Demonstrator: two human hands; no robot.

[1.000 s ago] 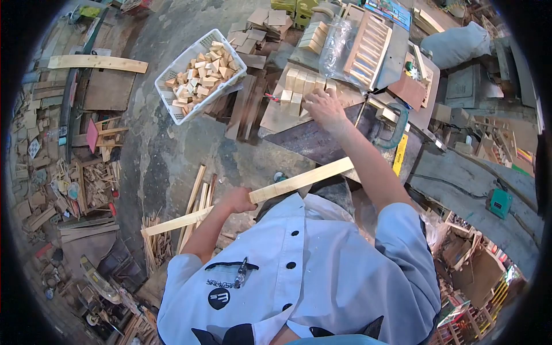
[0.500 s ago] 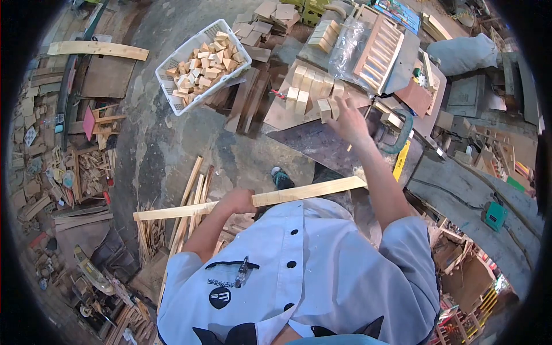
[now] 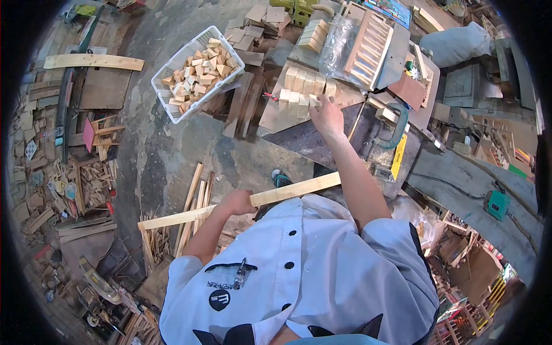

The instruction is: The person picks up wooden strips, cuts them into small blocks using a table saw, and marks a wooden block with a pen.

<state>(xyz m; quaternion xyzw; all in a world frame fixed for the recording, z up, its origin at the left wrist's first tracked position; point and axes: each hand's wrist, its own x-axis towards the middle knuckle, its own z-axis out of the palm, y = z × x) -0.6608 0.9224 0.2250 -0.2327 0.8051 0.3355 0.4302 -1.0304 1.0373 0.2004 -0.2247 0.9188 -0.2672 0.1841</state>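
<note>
Left hand bent at waist, clenched on one long pale wooden plank; right hand stretched forward, palm down, fingers at two rows of small pale wooden blocks on brown surface, grip unclear.

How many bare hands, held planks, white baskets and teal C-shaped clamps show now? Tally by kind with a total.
Bare hands: 2, the left hand and the right hand
Held plank: 1
White basket: 1
Teal clamp: 1
Total: 5
</note>
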